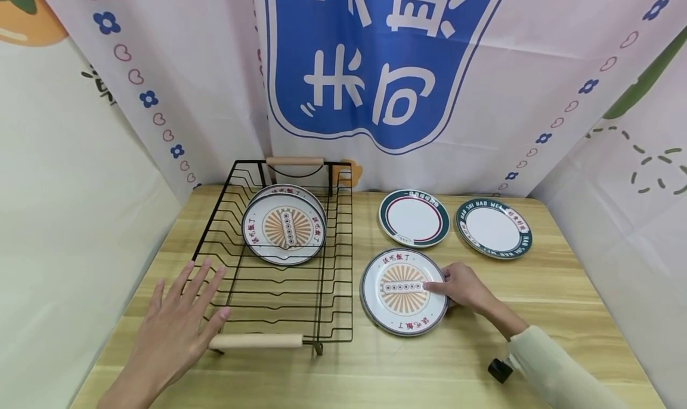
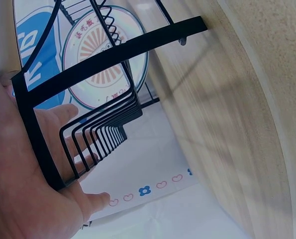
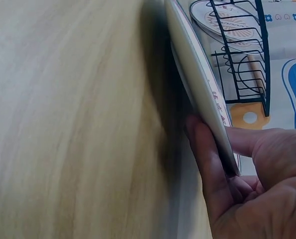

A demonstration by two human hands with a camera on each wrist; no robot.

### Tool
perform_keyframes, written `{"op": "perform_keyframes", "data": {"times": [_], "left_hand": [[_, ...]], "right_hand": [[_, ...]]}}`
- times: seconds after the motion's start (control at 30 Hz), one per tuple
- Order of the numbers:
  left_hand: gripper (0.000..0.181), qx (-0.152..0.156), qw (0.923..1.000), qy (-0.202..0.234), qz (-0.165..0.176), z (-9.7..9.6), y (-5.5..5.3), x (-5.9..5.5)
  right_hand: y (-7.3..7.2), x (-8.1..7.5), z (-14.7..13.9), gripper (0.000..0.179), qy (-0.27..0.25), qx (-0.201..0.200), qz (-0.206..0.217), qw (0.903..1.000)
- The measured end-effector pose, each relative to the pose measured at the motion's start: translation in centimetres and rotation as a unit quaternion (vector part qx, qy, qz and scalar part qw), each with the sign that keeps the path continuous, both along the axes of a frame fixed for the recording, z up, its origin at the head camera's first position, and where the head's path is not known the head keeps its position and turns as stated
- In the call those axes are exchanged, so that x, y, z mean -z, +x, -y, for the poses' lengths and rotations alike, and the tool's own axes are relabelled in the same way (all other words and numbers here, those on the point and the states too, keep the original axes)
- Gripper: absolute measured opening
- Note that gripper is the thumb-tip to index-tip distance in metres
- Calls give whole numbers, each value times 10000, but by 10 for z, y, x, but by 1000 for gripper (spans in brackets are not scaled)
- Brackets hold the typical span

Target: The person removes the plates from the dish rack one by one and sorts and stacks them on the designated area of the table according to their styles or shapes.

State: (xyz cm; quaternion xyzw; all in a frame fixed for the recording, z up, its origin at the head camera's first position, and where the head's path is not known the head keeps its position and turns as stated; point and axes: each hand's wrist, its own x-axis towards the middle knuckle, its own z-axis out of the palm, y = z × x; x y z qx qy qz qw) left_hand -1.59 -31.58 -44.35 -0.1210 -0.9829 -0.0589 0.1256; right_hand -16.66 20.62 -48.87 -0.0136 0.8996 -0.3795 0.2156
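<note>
Here | plate [image 1: 399, 304] pinched | right hand [image 1: 468, 288]: thumb [image 1: 436, 288] atop, fingers [image 3: 203, 149] beneath

"HAO SHI HAO WEI" rings the right green-rimmed plate [image 1: 494, 229]. Red "該吃飯了" repeats on the held plate [image 1: 405, 292] and the racked front plate [image 1: 284, 228]. White "未" and "可" stand on the blue curtain panel [image 1: 370, 54].

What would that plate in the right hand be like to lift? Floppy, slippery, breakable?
Probably stiff: the plate shows no sag, though the right hand grips it only at one edge. Its smooth-looking face may be a bit slippery. It looks ceramic, so it could chip if knocked against the rack's wires.
</note>
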Motion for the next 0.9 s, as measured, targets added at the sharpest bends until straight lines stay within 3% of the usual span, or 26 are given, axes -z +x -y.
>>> {"op": "perform_keyframes", "data": {"times": [0.3,0.7,0.9], "left_hand": [[74,37,10000,-8,-32,0,-3,-1],[75,-6,10000,-9,35,-1,1,-1],[76,-11,10000,-12,21,-1,1,0]], "right_hand": [[-1,3,1,24,310,34,-141,9994],[-1,3,1,38,962,-217,-836,9916],[-3,-1,-1,44,1252,-299,-748,9889]]}}
